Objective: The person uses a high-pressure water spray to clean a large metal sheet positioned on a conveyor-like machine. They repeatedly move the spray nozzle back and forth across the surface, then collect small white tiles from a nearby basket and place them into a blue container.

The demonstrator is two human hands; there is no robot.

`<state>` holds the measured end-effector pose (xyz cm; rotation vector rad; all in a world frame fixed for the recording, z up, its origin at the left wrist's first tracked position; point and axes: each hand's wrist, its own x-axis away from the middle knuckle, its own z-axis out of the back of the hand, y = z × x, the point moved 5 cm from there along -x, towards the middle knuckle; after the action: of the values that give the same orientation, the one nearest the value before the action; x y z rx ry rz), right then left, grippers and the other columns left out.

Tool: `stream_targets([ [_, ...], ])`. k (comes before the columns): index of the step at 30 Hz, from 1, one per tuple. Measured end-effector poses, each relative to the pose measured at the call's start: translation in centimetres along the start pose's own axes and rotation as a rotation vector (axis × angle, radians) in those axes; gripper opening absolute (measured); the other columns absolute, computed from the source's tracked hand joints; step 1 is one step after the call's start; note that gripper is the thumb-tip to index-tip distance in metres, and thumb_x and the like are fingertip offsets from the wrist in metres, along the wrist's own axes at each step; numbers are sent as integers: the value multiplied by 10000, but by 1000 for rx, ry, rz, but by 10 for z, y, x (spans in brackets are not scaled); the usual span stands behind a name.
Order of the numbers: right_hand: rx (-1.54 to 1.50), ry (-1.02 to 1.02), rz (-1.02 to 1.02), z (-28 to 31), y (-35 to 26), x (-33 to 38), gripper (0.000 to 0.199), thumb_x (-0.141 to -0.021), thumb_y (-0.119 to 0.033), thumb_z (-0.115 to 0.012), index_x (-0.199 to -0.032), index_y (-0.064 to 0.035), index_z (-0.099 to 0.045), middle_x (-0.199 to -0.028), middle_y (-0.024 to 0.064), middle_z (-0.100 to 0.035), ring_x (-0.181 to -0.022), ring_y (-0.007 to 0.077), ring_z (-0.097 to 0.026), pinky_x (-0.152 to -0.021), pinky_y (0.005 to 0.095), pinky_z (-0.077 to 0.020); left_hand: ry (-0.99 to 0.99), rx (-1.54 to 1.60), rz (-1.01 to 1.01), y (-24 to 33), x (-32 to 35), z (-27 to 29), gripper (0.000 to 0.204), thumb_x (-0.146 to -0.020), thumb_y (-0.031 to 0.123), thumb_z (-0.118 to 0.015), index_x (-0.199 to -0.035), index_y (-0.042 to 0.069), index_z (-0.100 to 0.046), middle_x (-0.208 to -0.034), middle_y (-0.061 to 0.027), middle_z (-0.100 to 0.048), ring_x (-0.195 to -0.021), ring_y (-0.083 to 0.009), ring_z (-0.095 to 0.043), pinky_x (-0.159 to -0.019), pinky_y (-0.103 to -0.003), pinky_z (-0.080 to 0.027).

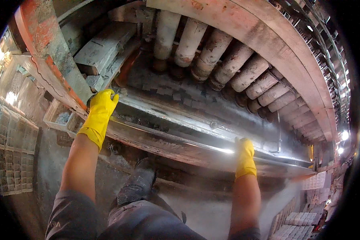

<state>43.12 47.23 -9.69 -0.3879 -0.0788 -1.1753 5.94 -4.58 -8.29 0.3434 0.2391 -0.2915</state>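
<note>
My left hand (99, 116), in a yellow rubber glove, is at the left end of a long metal trough, close to an upright rusty post (54, 48). Its fingers are curled; what they hold, if anything, is hidden. Farther right, my right hand (246, 160), also in a yellow glove, lies over the shiny metal rail (180, 138) along the trough's near edge. Its fingers look bent and closed, partly lost in haze and glare. Behind this rail runs a second pale metal bar (168, 114). Dark, wet-looking flat pieces (184, 94) lie beyond it.
A row of thick, dirty cylinders (212, 50) hangs beneath a curved, rusty beam (276, 32). Grey blocks (104, 48) rest at the upper left. Plastic crates (12, 144) are stacked at left, with a white basket (60, 116) nearby. More stacks (300, 224) stand at lower right.
</note>
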Motion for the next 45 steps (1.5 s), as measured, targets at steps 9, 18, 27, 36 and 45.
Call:
stream_targets([
  [9, -6, 8, 13, 6, -8, -13, 430, -976, -457, -643, -1087, -44, -696, -819, 140, -751, -630, 263, -748, -626, 372, -588, 35, -17, -1, 5, -6, 4, 329, -901, 398, -718, -1017, 92, -737, -996, -132, -753, -952, -354, -711, -812, -451, -551],
  [18, -111, -43, -62, 1, 2, -31, 475, -964, -491, -639, -1111, -45, -711, -855, 162, -763, -642, 282, -751, -720, 388, -585, 14, -34, 3, 14, -14, 4, 335, -907, 402, -712, -1045, 100, -748, -1028, -128, -759, -965, -359, -711, -823, -459, -551],
  [27, -36, -68, -24, 17, -20, -47, 494, -981, -506, -601, -1094, -38, -709, -865, 149, -760, -645, 281, -753, -720, 390, -583, -44, -25, 52, 23, -32, 7, 365, -891, 421, -713, -1075, 106, -743, -1074, -146, -753, -1010, -379, -701, -878, -480, -550],
  [36, 92, 20, 174, 32, -43, -68, 505, -976, -512, -594, -1085, -32, -708, -969, 168, -757, -702, 303, -755, -744, 408, -576, -111, -72, 123, 40, -49, 12, 421, -925, 443, -658, -1163, 102, -723, -1214, -167, -714, -1122, -382, -667, -971, -479, -523],
  [45, 265, 57, 43, 28, -50, -99, 592, -929, -589, -579, -1171, -77, -753, -1215, 205, -723, -1179, 389, -665, -985, 489, -516, -146, -59, 148, 48, -60, 13, 425, -937, 440, -640, -1149, 82, -727, -1196, -187, -720, -1109, -396, -672, -984, -478, -523],
])
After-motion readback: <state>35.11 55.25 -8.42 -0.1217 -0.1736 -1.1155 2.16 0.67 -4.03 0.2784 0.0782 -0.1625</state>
